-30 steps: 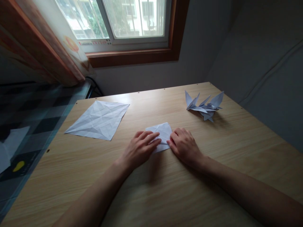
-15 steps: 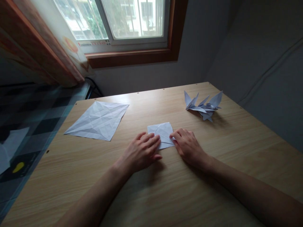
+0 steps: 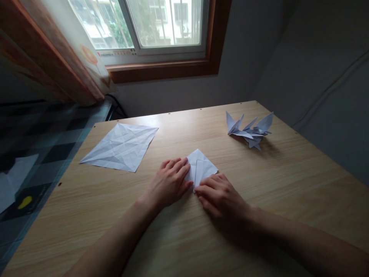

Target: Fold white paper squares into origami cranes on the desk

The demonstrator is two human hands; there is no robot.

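Note:
A small white folded paper (image 3: 201, 164) lies on the wooden table, turned so that one corner points away from me. Creases and layered flaps show on its upper face. My left hand (image 3: 172, 180) rests on the paper's left edge, fingers stretched out and the thumb by the near corner. At that near corner, the fingers of my right hand (image 3: 221, 195) are bent and pressed together on the paper. They cover its lower right side.
A larger creased paper sheet (image 3: 119, 148) lies flat at the table's back left. Toward the back right stands a pointed origami figure (image 3: 250, 132). Left of the wooden table (image 3: 86, 215) is a checked cloth (image 3: 66, 119) with more white paper (image 3: 17, 177). A window and curtain are behind.
The folded paper has been turned, from an edge facing me to a corner facing me. My right hand has moved nearer, to its near corner; my left has shifted slightly left.

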